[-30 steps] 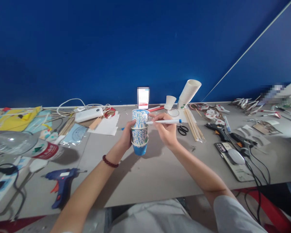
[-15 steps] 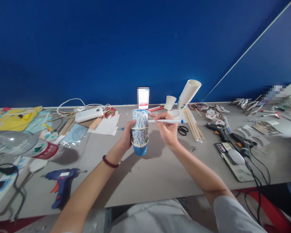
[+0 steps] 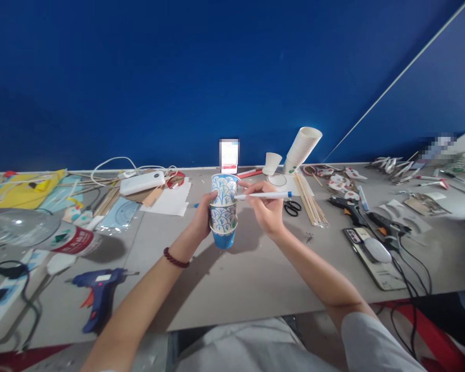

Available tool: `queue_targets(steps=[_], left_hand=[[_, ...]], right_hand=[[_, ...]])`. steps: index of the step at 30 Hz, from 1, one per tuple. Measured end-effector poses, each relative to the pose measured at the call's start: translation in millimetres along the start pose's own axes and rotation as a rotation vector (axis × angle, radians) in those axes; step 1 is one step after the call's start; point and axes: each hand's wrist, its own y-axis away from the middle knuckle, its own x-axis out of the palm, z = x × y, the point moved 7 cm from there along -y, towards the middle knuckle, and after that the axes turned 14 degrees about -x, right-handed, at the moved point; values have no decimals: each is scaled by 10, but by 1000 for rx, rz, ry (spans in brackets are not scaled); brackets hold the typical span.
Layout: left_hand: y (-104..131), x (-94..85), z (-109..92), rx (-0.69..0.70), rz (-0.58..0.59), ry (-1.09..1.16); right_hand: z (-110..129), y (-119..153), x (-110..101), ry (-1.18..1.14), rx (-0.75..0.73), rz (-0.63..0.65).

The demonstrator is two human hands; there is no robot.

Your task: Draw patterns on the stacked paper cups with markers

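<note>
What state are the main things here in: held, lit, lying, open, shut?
Patterned cups: stacked, gripped by left hand
Marker: in right hand, tip toward cups
Far phone: upright, screen lit
Near phone: face down, white case atop
Bottle: on its side, capped
Blue glue gun: lying on its side
White cup stack: nested, mouths upward
Scissors: blades hidden, cannot tell

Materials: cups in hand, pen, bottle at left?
Cups: likely paper, fairly matte; thin pale rims and blue linework suggest it. Pen: probably plastic; smooth white barrel, blue end. Bottle: likely plastic, clear and glossy; see-through wall, bright highlights. Glass not fully excluded.
</note>
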Motion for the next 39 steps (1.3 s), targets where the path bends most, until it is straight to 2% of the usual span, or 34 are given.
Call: queue_targets(steps=[21, 31, 35, 39], left_hand=[[-1, 44, -20, -6, 56, 78], [4, 23, -25, 22, 5, 79], [10, 18, -25, -12, -27, 112], [-2, 20, -37, 7, -15, 142]], right_hand=[[-44, -10, -3, -66, 51, -13], [-67, -5, 30, -96, 48, 7], [-74, -3, 17, -84, 36, -3], [-76, 4, 23, -83, 26, 4]])
